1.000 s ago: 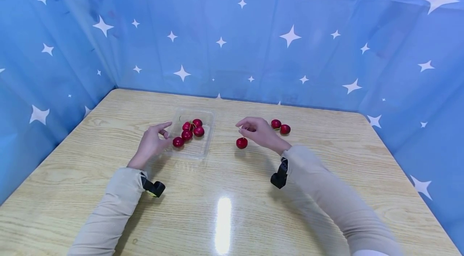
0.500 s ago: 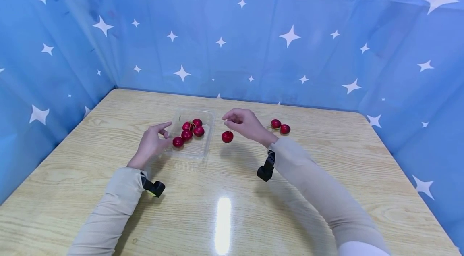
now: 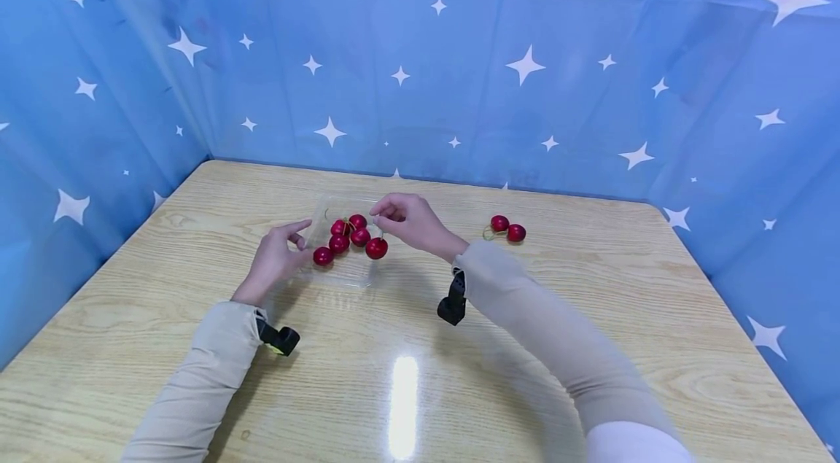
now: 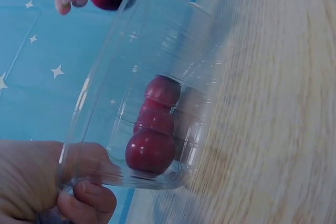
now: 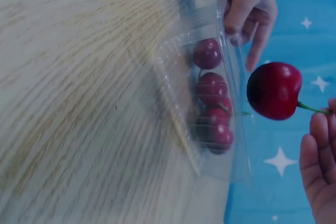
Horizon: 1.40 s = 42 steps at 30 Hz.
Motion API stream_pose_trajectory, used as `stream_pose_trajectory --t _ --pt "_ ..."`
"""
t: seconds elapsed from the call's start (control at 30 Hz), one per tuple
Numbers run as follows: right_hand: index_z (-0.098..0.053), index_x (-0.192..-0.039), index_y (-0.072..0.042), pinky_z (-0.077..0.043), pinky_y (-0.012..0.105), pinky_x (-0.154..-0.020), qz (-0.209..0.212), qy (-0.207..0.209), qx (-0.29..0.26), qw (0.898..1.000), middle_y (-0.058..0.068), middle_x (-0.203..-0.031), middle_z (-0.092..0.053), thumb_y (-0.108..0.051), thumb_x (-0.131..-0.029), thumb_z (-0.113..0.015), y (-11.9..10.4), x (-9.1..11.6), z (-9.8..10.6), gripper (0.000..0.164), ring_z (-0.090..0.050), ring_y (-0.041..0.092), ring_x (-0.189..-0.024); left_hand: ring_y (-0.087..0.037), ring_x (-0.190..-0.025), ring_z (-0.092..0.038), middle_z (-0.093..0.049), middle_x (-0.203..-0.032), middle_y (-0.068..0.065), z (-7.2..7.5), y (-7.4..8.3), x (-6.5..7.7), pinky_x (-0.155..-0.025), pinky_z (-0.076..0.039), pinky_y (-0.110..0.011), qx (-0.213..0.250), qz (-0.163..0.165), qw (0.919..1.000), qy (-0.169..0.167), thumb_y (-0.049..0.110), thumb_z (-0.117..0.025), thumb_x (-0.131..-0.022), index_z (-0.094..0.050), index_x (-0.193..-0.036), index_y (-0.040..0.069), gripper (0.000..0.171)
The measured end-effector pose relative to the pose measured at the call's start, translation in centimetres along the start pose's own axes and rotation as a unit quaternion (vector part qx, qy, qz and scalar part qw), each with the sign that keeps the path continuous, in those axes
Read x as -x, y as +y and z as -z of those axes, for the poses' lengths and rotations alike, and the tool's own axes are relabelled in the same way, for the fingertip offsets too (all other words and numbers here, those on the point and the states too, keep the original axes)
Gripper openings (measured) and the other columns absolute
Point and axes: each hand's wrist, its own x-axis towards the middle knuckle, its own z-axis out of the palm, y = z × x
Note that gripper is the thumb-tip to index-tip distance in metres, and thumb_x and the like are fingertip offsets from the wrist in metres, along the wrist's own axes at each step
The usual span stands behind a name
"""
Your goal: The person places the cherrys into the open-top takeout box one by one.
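By its stem, my right hand (image 3: 413,224) pinches a red cherry (image 3: 377,248). The cherry hangs over the right side of a clear plastic box (image 3: 354,275). In the right wrist view, the green stem (image 5: 313,108) runs from the fruit to the fingertips. My left hand (image 3: 278,259) holds the box at its left rim; in the left wrist view, curled fingers (image 4: 86,203) lie at the box's corner. Several cherries (image 3: 338,243) rest inside the box, seen through its wall in both wrist views.
Two more cherries (image 3: 508,228) with stems lie on the wooden table (image 3: 558,288), right of the box. A blue curtain with white stars (image 3: 420,84) stands behind the table and along its sides. A bright light reflection (image 3: 403,405) shows near the table's front.
My right hand has moved left with the hanging cherry, from beside the two loose cherries to over the box's right side. My left hand and the box have stayed in place.
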Motion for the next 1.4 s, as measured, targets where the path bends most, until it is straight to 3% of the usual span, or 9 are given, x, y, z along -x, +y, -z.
stream_pose_trajectory --t 0.13,0.53,0.73,0.87,1.17,1.4 --pt "-0.062 -0.098 -0.002 -0.045 0.024 -0.063 -0.007 -0.010 0.005 1.000 0.006 -0.083 -0.060 -0.009 -0.086 -0.054 -0.2 -0.5 -0.6 0.016 -0.057 0.015 -0.071 -0.010 -0.042 -0.031 -0.054 -0.078 -0.009 0.0 0.0 0.0 -0.040 -0.029 -0.023 0.000 -0.002 1.0000 0.000 0.007 -0.059 -0.078 -0.044 -0.127 -0.003 0.053" --pt "-0.061 -0.097 0.000 -0.045 0.023 -0.066 -0.017 -0.045 0.033 0.998 0.006 -0.084 -0.060 -0.009 -0.085 -0.057 -0.7 -2.8 -1.8 0.016 -0.056 0.017 -0.074 -0.010 -0.043 -0.032 -0.055 -0.080 -0.011 0.0 0.0 -0.1 -0.040 -0.029 -0.024 -0.003 -0.002 1.0000 -0.001 0.006 -0.058 -0.077 -0.045 -0.127 -0.003 0.053" --pt "-0.060 -0.096 -0.001 -0.048 0.033 -0.068 -0.063 -0.050 -0.010 0.997 0.008 -0.082 -0.060 -0.010 -0.085 -0.057 -0.7 -3.6 -2.2 0.015 -0.059 0.026 -0.078 -0.010 -0.042 -0.032 -0.055 -0.080 -0.012 0.0 0.0 -0.1 -0.040 -0.029 -0.024 0.000 0.002 1.0000 0.000 0.006 -0.059 -0.077 -0.045 -0.127 -0.003 0.053" --pt "-0.060 -0.095 0.000 -0.048 0.039 -0.071 -0.083 -0.049 -0.042 0.994 0.009 -0.081 -0.060 -0.010 -0.085 -0.058 -0.5 -4.1 -2.7 0.014 -0.059 0.026 -0.076 -0.011 -0.042 -0.032 -0.055 -0.080 -0.011 -0.1 0.1 0.0 -0.040 -0.030 -0.024 0.001 0.005 1.0000 0.001 0.007 -0.060 -0.077 -0.045 -0.127 -0.002 0.053" --pt "-0.060 -0.096 -0.001 -0.048 0.039 -0.073 -0.132 -0.052 -0.092 0.986 0.010 -0.083 -0.059 -0.010 -0.086 -0.056 0.2 -4.2 -3.8 0.014 -0.058 0.024 -0.077 -0.011 -0.043 -0.033 -0.054 -0.078 -0.009 -0.1 -0.1 0.0 -0.041 -0.030 -0.024 0.000 0.000 1.0000 0.001 0.009 -0.061 -0.078 -0.045 -0.128 -0.002 0.053" --pt "-0.060 -0.096 0.000 -0.048 0.038 -0.073 -0.141 -0.053 -0.111 0.982 0.009 -0.082 -0.061 -0.010 -0.086 -0.055 0.5 -4.2 -4.6 0.015 -0.059 0.023 -0.075 -0.011 -0.044 -0.034 -0.053 -0.078 -0.009 -0.1 0.0 0.0 -0.042 -0.031 -0.024 0.001 0.005 1.0000 -0.005 0.009 -0.061 -0.079 -0.044 -0.128 -0.002 0.053"
